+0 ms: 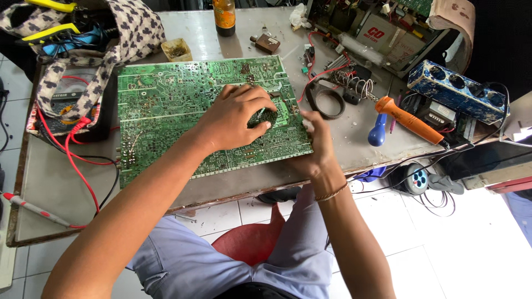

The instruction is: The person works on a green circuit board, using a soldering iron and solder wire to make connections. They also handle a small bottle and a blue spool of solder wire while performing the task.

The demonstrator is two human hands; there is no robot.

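a: left hand (235, 119) pressing down on the large green circuit board (166, 111) on the counter (360, 138)?
b: yes, fingers curled over it; right hand (313, 144) pinches something white at the board's edge (too small to tell). next calls for steady pressure.

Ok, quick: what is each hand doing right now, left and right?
Left hand: fingers curled down on the green circuit board, pinching something dark and small; what it is cannot be told.
Right hand: at the board's right edge, holding something small and white.

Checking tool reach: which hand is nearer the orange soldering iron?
Right. The right hand is at the green circuit board's right edge, toward the orange soldering iron; the left hand rests farther away, mid-board.
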